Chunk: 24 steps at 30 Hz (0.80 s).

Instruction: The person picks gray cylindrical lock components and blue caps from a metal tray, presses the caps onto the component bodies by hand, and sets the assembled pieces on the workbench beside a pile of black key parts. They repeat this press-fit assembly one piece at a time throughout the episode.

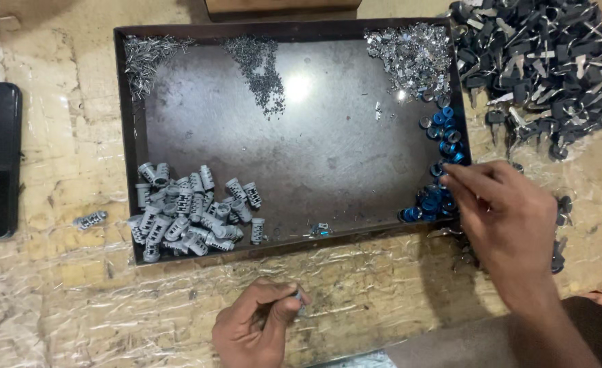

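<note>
A small grey cylinder (pixel 298 298) is pinched by the left hand (pixel 257 326) at the lower centre, over the tabletop (pixel 56 286). The blue rings (pixel 432 202) at the tray's (pixel 129 136) right edge are touched by the right hand's (pixel 509 218) gathered fingertips; whether one is pinched cannot be told.

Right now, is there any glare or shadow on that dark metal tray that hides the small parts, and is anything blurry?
In the head view, a bright glare spot sits on the dark metal tray beside the fine dark pins; the right hand throws a shadow beside the blue rings; the grey ribbed cylinders read sharp; the small part in the left hand is too small to make out.
</note>
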Tool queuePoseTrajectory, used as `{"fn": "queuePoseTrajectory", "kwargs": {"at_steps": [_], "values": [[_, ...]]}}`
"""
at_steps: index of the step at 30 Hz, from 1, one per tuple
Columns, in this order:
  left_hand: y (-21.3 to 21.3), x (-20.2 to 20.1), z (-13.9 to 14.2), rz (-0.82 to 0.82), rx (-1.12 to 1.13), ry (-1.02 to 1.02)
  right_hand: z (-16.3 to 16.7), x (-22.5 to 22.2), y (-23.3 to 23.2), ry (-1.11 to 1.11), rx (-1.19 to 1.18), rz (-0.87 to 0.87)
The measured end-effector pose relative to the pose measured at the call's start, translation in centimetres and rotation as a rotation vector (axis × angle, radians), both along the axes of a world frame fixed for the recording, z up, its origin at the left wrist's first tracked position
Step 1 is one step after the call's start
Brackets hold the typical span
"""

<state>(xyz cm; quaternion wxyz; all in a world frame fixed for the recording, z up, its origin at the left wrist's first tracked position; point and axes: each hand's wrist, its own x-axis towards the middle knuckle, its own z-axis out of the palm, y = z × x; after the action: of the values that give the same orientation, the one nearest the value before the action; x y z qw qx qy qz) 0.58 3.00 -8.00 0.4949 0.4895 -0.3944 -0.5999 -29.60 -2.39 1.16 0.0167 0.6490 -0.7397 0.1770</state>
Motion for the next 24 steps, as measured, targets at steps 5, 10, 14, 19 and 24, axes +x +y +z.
{"fn": "queuePoseTrajectory", "kwargs": {"at_steps": [5,10,14,19,24], "values": [[-0.2,-0.5,0.4,0.026,-0.027,0.012,1.8,-1.2,-2.2,0.069,0.13,0.011],[-0.3,-0.5,-0.7,0.009,-0.231,-0.036,2.2,-0.4,-3.3,0.159,0.271,0.039],[-0.2,-0.3,-1.6,-0.032,-0.148,-0.062,2.3,-1.1,-4.4,0.158,0.275,0.001],[-0.1,-0.3,-2.3,-0.082,-0.121,-0.089,1.7,-1.4,-8.1,0.225,0.134,0.091],[0.0,-0.2,-2.4,-0.081,-0.063,-0.139,-0.3,-0.6,-9.8,0.317,0.082,0.127]]}}
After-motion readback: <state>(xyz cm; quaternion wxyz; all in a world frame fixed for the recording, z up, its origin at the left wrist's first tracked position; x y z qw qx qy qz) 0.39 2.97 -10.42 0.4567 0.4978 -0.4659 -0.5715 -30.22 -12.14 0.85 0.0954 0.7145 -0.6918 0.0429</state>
